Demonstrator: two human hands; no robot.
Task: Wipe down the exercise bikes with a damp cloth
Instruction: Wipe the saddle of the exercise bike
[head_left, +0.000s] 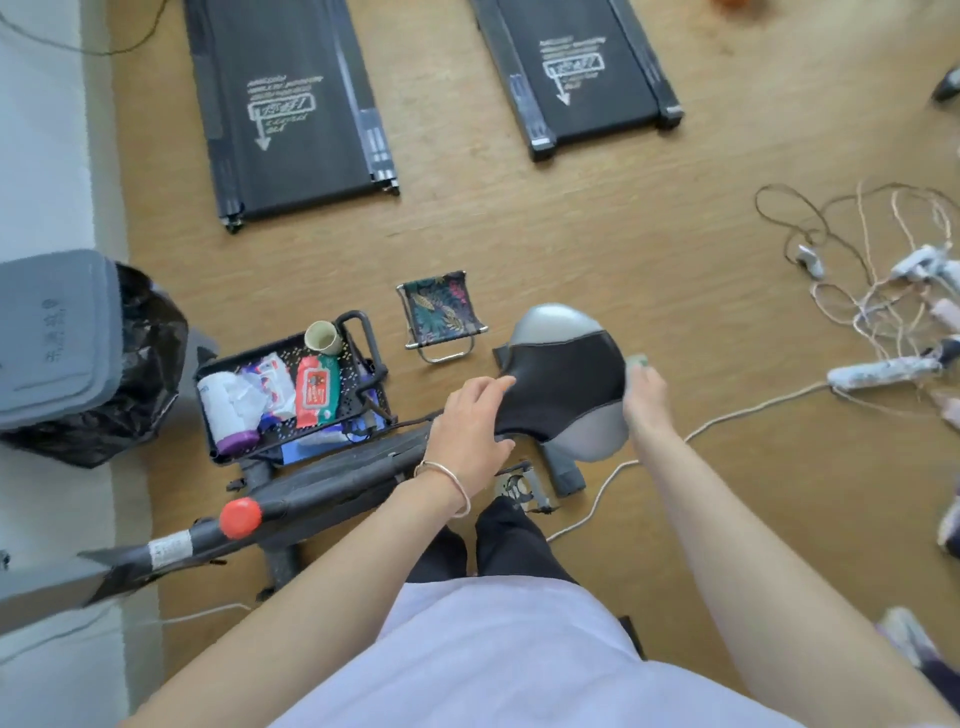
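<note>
The exercise bike's saddle (563, 382), black in the middle with grey ends, stands just ahead of me. My left hand (470, 423) rests on the saddle's narrow left part with fingers spread over it. My right hand (644, 397) holds a small pale green cloth (638, 361) against the saddle's right edge. The bike's black frame bar (332, 480) with a red knob (240, 517) runs down to the lower left.
A black tray cart (363, 410) with wipe packs, a paper roll and a cup stands left of the saddle. A grey bin with a black bag (78, 358) is far left. A small folding stool (441, 314), two treadmills (291, 104) and tangled cables (857, 270) lie on the wooden floor.
</note>
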